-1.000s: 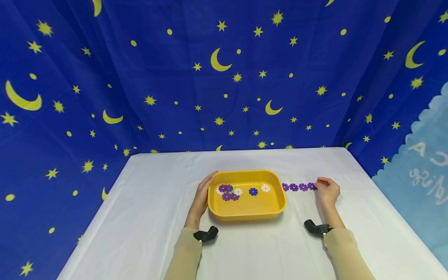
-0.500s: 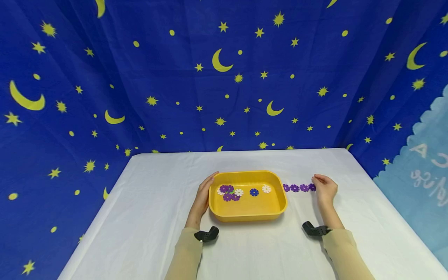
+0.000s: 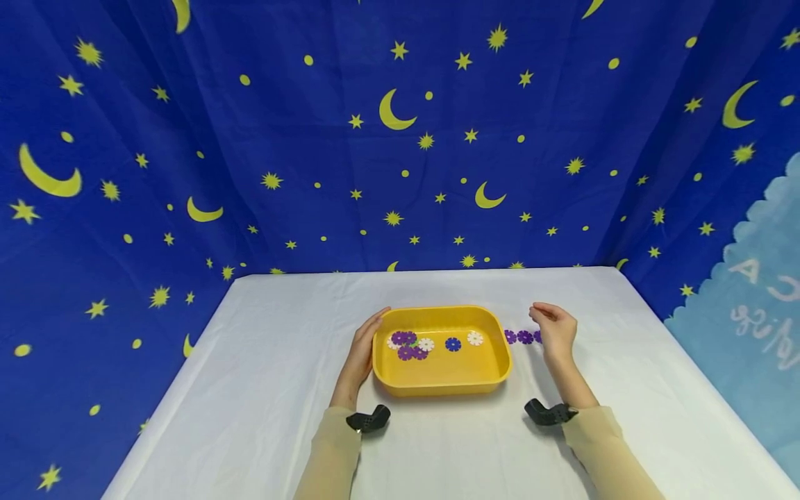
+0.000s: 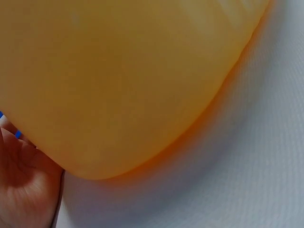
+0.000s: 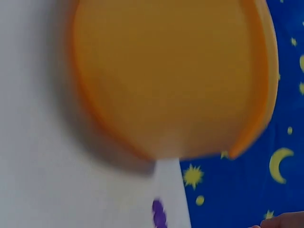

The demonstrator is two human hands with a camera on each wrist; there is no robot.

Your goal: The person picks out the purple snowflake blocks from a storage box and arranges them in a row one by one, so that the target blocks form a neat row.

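Observation:
A yellow plastic tub [image 3: 444, 386] stands on the table with several snowflake-shaped discs inside: a purple disc [image 3: 420, 353], a blue disc [image 3: 453, 344] and a white disc [image 3: 475, 338] among them. My left hand [image 3: 359, 354] rests along the tub's left wall, fingers fairly straight toward the back corner; part of its palm [image 4: 23, 190] shows in the left wrist view. To the right of the tub lies a row of purple snowflake discs [image 3: 525, 337]. My right hand [image 3: 557, 332] hovers over that row and hides its right end. Its fingers are loosely bent, with nothing visible between them.
White cloth covers the table [image 3: 269, 389]. A dark blue curtain [image 3: 325, 153] with yellow stars and moons closes off the back and sides. At the far right hangs a light blue panel [image 3: 750, 298] with white lettering. A black wrist camera [image 3: 369, 419] sits on the left wrist.
My right hand has left the right end of the purple row, lifting and moving left toward the tub. My left hand and the discs in the tub stay where they were.

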